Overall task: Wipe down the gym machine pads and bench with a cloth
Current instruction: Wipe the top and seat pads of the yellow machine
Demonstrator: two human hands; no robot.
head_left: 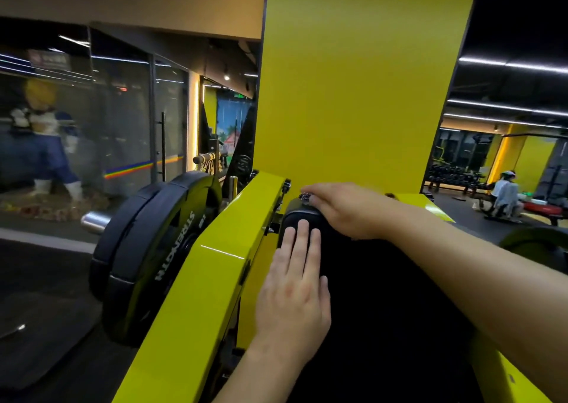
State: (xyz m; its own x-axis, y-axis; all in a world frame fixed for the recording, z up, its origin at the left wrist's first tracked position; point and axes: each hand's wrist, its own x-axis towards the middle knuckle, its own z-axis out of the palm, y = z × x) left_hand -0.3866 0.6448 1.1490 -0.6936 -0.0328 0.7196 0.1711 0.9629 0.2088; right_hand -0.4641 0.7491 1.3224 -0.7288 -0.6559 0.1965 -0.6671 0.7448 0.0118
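This was a commercial gym. A yellow steel machine arm (215, 249) carried black weight plates (144, 249) (one stamped "STRENGTH") on a chrome sleeve (92, 222). A dumbbell rack (451, 175) lined the far wall, a person (504, 192) sat on a red bench (541, 209), and strip lights (510, 64) crossed the dark ceiling above yellow pillars (353, 95).
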